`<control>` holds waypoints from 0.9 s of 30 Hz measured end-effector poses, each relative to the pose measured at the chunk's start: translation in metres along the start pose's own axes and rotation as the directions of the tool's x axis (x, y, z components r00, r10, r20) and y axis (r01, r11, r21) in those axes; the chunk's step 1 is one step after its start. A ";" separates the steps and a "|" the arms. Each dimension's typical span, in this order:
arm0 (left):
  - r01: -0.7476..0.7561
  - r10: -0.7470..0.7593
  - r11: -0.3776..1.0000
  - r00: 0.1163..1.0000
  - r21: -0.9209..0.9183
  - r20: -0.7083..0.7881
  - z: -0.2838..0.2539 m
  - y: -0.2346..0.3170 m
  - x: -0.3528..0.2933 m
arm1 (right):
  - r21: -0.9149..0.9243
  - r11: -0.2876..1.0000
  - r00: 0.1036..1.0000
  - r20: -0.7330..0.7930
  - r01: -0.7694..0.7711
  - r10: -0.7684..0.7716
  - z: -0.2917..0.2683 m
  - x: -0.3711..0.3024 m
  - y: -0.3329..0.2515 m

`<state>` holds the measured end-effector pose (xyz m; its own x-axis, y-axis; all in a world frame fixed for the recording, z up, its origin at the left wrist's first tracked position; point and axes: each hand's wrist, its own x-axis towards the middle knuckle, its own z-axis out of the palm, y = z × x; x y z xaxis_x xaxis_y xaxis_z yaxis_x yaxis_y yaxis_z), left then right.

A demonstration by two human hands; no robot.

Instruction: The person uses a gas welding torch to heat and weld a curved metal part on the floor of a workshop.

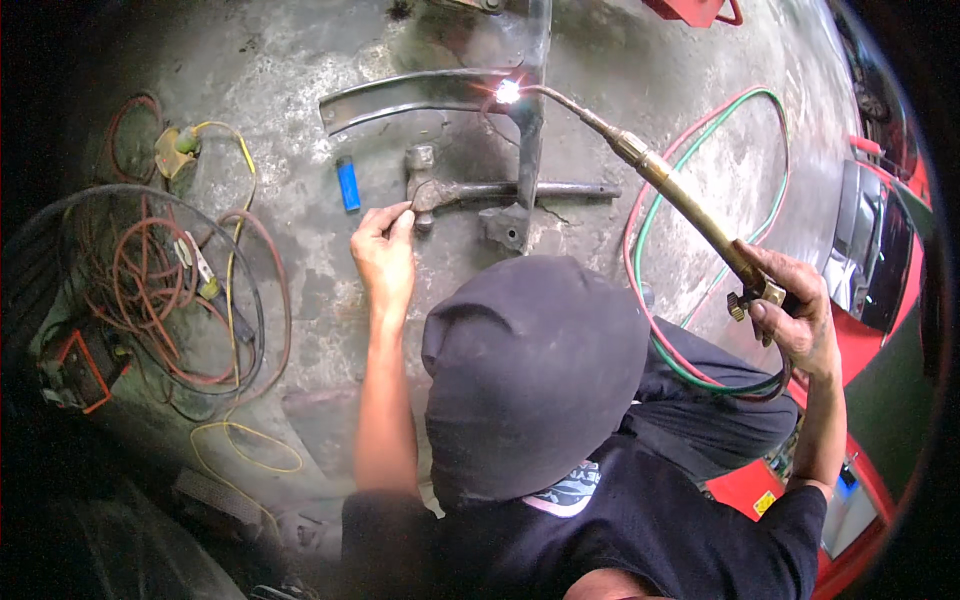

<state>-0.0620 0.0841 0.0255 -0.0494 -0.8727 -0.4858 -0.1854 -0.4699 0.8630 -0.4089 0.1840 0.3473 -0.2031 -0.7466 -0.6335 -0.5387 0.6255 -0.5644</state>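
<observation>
My right hand is closed round the rear of a brass gas torch, beside its valve knob. The torch's thin bent tip reaches a bright glow at the joint between a curved metal bar and a straight metal bar. Pinched together, the fingers of my left hand are at the head of a hammer; whether they touch it or hold something thin, I cannot tell. The hammer's handle crosses the straight bar. A blue lighter lies left of the hammer on the concrete floor.
Red and green hoses loop from the torch over the floor at right. Tangled cables lie at left beside a black and orange box. Red equipment stands at the right edge. My dark-trousered knee fills the middle.
</observation>
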 end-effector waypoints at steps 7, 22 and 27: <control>-0.172 0.174 0.984 0.983 0.033 -0.055 0.007 0.003 0.003 | -0.107 0.987 0.993 0.024 0.119 -0.117 -0.005 0.004 -0.002; -0.206 0.211 0.975 0.975 0.085 -0.069 0.014 -0.003 0.003 | -0.109 0.993 0.999 0.022 0.051 -0.049 -0.002 0.002 -0.011; -0.184 0.187 0.981 0.981 0.063 -0.051 0.015 -0.002 0.003 | -0.107 0.992 0.998 0.035 0.063 -0.059 -0.001 0.002 -0.009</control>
<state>-0.0761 0.0842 0.0198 -0.0327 -0.9509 -0.3076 -0.2345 -0.2919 0.9273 -0.4055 0.1767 0.3517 -0.1422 -0.7739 -0.6172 -0.6350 0.5496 -0.5428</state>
